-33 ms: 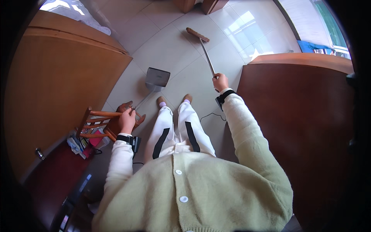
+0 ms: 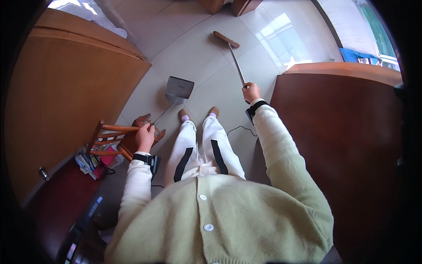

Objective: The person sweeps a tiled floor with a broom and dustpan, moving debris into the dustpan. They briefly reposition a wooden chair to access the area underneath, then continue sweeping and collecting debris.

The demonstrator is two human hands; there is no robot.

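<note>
Fingers point(image 2: 247, 91)—R point(image 2: 252, 93): 1 broom point(image 2: 226, 39), L point(image 2: 145, 138): 1 dustpan point(image 2: 180, 87)

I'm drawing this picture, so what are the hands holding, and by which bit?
The right hand holds the broom by its long handle; the left hand holds the dustpan by its stick.

A broom point(image 2: 237, 66) with a slim, pale handle and a narrow reddish-brown head is seen slanted over light floor tiles point(image 2: 189, 53), its head set crosswise at the far end. Nearer and to the left, well apart from it, a squarish grey dustpan point(image 2: 179, 90) is pictured, its thin pale handle angled toward the lower left.
</note>
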